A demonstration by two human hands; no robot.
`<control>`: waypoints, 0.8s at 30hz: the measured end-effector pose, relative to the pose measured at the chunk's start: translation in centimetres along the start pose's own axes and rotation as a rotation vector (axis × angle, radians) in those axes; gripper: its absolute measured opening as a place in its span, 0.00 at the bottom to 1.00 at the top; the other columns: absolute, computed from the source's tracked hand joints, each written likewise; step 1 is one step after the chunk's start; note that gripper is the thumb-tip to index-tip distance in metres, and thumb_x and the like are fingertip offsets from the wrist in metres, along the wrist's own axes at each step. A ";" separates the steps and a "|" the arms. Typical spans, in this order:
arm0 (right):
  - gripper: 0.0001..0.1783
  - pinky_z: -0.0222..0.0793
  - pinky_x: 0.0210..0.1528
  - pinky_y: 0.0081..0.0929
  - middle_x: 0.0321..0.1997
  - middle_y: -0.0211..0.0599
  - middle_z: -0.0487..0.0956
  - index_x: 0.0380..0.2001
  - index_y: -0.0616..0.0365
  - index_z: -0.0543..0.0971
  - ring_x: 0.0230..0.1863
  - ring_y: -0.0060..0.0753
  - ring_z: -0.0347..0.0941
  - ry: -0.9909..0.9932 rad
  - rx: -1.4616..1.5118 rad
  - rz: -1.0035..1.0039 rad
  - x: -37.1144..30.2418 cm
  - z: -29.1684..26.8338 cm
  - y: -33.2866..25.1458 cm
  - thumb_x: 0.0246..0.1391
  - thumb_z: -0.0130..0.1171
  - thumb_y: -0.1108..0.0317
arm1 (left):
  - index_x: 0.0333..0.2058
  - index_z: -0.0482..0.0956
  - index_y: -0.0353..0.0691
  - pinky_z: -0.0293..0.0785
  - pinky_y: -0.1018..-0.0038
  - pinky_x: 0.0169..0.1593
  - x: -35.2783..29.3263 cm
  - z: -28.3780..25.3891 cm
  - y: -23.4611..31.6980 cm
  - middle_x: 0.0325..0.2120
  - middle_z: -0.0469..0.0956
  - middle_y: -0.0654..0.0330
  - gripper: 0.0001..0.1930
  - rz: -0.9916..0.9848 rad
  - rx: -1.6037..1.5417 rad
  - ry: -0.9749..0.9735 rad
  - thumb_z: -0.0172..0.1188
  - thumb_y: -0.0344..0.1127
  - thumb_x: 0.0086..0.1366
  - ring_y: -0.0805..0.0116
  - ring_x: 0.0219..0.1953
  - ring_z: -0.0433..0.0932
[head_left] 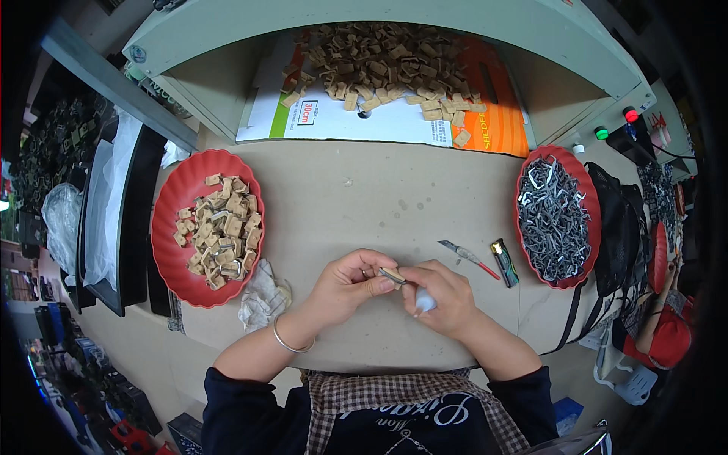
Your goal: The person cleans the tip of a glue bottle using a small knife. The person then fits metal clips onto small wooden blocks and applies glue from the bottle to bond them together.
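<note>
Pinched between the thumb and fingers of my left hand (350,287) is a small tan rectangular piece (392,274) with a dark metal strip along its edge. My right hand (446,297) is closed around a small pale-blue, bottle-like thing (425,301), mostly hidden by the fingers. Its fingertips meet the tan piece from the right. Similar tan pieces with metal parts (227,224) fill a red scalloped dish (168,254) on the left. Bent grey metal clips (553,220) are heaped in another red dish (594,239) on the right.
A craft knife (476,263) and a dark cylinder with a gold end (504,263) lie right of my hands. A crumpled white cloth (264,298) touches the left dish. Under the shelf (394,14), many tan pieces (379,64) cover flattened cardboard (265,125). Black trays (136,227) stand left.
</note>
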State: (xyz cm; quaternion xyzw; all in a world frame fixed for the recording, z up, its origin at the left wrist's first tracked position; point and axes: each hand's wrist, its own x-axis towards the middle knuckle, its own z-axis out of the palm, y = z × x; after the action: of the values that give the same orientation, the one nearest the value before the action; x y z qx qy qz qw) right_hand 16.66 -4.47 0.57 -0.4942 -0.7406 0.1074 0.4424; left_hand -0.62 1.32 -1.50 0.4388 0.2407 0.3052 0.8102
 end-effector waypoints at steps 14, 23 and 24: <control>0.12 0.67 0.27 0.22 0.29 0.33 0.72 0.31 0.57 0.72 0.27 0.28 0.71 -0.348 0.407 0.319 0.8 -1.7 1.0 0.42 0.62 0.71 | 0.35 0.72 0.36 0.70 0.79 0.37 0.5 -1.1 1.2 0.33 0.70 0.62 0.08 0.118 0.481 -0.212 0.59 0.26 0.55 0.74 0.34 0.72; 0.09 0.65 0.26 0.24 0.25 0.34 0.72 0.27 0.58 0.72 0.25 0.31 0.70 -0.377 0.421 0.294 0.6 -1.6 1.0 0.44 0.61 0.69 | 0.30 0.75 0.37 0.68 0.79 0.32 0.5 -0.8 2.0 0.27 0.73 0.63 0.07 0.190 0.749 -0.223 0.62 0.28 0.51 0.73 0.30 0.73; 0.09 0.65 0.26 0.24 0.25 0.34 0.72 0.27 0.58 0.72 0.25 0.31 0.70 -0.378 0.422 0.293 0.6 -1.6 1.0 0.44 0.61 0.69 | 0.30 0.75 0.37 0.68 0.79 0.31 0.5 -0.8 2.0 0.27 0.73 0.63 0.07 0.213 0.750 -0.224 0.62 0.28 0.51 0.73 0.30 0.72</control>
State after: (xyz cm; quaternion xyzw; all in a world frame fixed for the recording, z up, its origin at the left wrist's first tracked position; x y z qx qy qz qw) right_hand 18.44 -3.93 1.20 -0.4643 -0.6919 0.4113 0.3695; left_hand -1.31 3.00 -0.24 0.7569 0.1989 0.2287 0.5790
